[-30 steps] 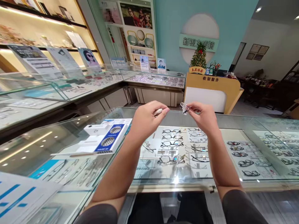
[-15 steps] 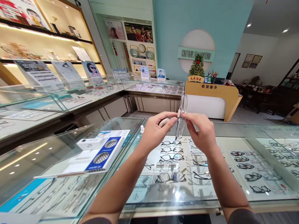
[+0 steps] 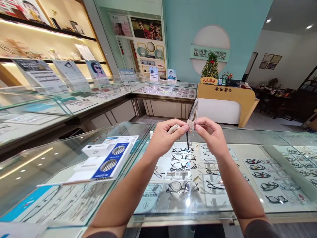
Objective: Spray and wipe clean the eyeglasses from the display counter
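Observation:
I hold a pair of clear-framed glasses [image 3: 192,115] up in front of me, turned on end above the glass display counter [image 3: 245,137]. My right hand [image 3: 211,135] pinches the frame near its middle. My left hand [image 3: 164,137] also pinches the frame there, and a small whitish object [image 3: 174,128] is tucked in its fingers. One dark temple hangs down between my hands. Rows of spectacle frames [image 3: 182,158] lie inside the case below.
A blue and white box with a white box on top [image 3: 109,158] sits on the counter to my left. More glass showcases [image 3: 163,89] run along the left and back. A yellow cashier desk [image 3: 228,99] with a small tree stands beyond.
A second ago my hands were apart, with the folded glasses in the right only. They came together on the frame, which now stands on end and tilts slightly.

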Available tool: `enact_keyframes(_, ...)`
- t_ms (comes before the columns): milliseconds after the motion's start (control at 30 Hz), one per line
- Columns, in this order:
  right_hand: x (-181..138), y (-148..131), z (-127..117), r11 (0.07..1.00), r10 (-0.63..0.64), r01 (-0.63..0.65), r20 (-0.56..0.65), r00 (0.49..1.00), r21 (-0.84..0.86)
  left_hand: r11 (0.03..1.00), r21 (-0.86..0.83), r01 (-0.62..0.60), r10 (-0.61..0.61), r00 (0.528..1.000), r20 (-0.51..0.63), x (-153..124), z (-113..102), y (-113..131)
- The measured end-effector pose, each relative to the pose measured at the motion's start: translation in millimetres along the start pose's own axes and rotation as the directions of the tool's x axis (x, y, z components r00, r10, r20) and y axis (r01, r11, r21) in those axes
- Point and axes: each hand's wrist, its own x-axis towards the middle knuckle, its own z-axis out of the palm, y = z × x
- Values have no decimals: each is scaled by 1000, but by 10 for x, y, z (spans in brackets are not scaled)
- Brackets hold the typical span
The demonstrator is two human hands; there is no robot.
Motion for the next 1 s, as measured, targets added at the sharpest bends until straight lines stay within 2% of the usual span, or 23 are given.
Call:
enact_keyframes(167, 68, 47, -10, 939, 193, -203, 64, 979, 279, 1000, 19, 1, -1, 1000, -4, -4, 19, -2)
enact_keyframes(367, 77, 37, -26, 880, 255, -288, 135, 958, 379, 997, 80, -11, 14, 999, -42, 7, -32, -56)
enact_keyframes(500, 100, 3, -102, 893, 278, -308, 135, 951, 329, 947, 286, -147, 176, 981, -78, 36, -136, -70)
enact_keyframes(600, 120, -19, -180, 911, 296, -335, 184, 937, 241, 824, 500, -267, 344, 937, -67, 69, -227, -89)
enact_keyframes(700, 132, -25, -239, 912, 317, -363, 230, 920, 193, 674, 667, -317, 468, 882, -54, 109, -297, -149)
enact_keyframes(833, 127, -27, -268, 905, 340, -397, 299, 892, 155, 589, 750, -300, 515, 855, -62, 150, -328, -252)
enact_keyframes(1000, 109, -61, -276, 883, 365, -435, 323, 873, 176, 606, 749, -266, 509, 854, -109, 139, -276, -284)
